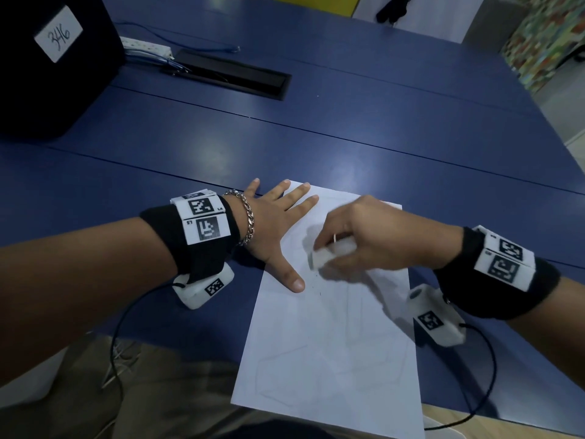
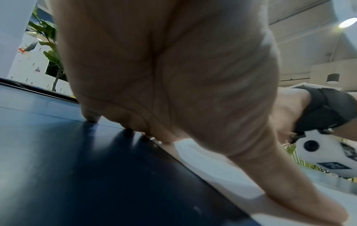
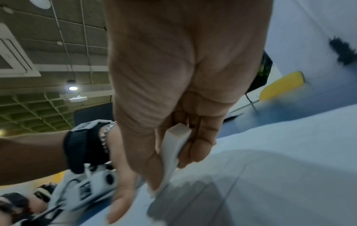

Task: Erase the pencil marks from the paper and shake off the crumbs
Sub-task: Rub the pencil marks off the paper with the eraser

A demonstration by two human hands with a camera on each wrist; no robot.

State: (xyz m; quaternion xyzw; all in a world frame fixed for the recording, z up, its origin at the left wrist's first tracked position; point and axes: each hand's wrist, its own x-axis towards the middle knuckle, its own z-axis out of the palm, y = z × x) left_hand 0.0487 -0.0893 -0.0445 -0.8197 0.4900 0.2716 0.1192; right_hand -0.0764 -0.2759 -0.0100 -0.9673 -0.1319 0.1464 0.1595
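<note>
On the blue desk (image 1: pixel 316 128), the paper (image 1: pixel 332 337) lies at the near edge, its faint pencil lines plain only from the head view. The right hand (image 1: pixel 373 236) pinches a white eraser (image 1: pixel 319 258) against the sheet; the right wrist view shows the eraser (image 3: pixel 173 151) between thumb and fingers. The left hand (image 1: pixel 278 226), fingers spread flat, presses the paper's far left corner.

A white sheet of paper (image 1: pixel 332 327) is laid flat on the blue table, faint pencil lines (image 1: pixel 316 350) showing. A white block eraser (image 1: pixel 321 256) is tilted against its upper part.
</note>
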